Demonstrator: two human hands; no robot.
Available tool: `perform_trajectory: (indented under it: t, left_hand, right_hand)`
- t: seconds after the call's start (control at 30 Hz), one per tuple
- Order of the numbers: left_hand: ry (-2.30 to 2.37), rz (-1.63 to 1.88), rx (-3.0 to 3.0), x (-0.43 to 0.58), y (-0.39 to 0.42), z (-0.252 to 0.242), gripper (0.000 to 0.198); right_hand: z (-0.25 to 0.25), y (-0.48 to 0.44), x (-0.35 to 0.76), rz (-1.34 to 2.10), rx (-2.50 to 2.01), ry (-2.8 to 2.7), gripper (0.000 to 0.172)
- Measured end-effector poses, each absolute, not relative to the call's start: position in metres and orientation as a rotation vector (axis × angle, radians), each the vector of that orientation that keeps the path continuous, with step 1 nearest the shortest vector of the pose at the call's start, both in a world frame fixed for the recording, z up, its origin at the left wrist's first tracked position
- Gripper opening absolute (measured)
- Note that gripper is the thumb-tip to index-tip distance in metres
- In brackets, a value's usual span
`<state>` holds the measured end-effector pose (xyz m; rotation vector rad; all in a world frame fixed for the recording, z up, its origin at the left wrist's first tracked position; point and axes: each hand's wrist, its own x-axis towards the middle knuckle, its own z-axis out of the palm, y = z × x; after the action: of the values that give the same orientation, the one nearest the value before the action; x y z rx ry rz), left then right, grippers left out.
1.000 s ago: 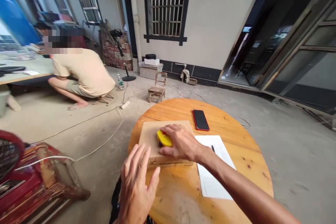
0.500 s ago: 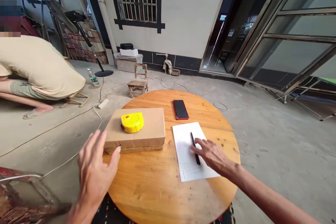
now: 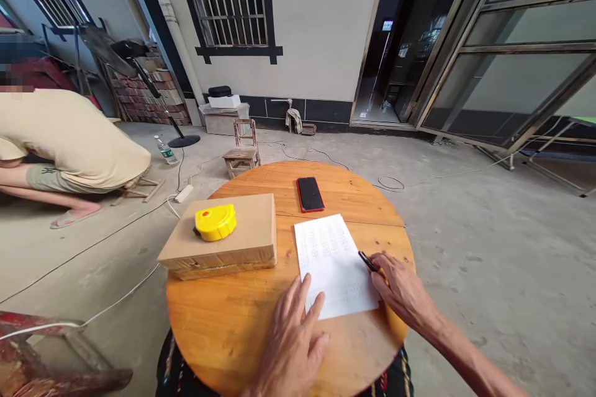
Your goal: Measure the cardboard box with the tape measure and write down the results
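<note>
A round wooden table (image 3: 242,316) stands in front of me. My right hand (image 3: 403,288) is closed around a black pen (image 3: 367,260) at the right edge of a white sheet of paper (image 3: 333,260) with rows of small writing. My left hand (image 3: 291,341) lies flat with fingers spread, its fingertips on the sheet's lower left corner. A yellow tape measure (image 3: 215,222) rests on a flat cardboard box (image 3: 242,239) at the table's left. A red-cased phone (image 3: 310,193) lies face up beyond the paper.
A person in a beige shirt (image 3: 69,136) crouches on the concrete floor at left. Cables (image 3: 116,223) and a power strip (image 3: 183,193) run across the floor. A small wooden stool (image 3: 242,152) stands behind the table. A red metal frame (image 3: 56,360) sits at lower left.
My right hand left the tape measure, went to the paper and picked up the pen. My left hand moved right from beside the box onto the paper's corner. The view swung right.
</note>
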<state>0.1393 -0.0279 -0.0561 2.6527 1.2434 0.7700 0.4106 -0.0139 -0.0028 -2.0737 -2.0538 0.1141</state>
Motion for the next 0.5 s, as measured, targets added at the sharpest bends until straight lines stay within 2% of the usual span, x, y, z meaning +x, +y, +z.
perform_trajectory:
  t: [0.17, 0.5]
  left_hand:
    - [1.255, 0.536, 2.612, 0.145, -0.027, -0.064, 0.057]
    - [1.147, 0.469, 2.564, 0.132, -0.019, -0.054, 0.049]
  right_hand:
    - [-0.005, -0.026, 0.398, 0.268, -2.046, -2.052, 0.021]
    - [0.001, -0.037, 0.389, 0.388, -2.020, -2.002, 0.017]
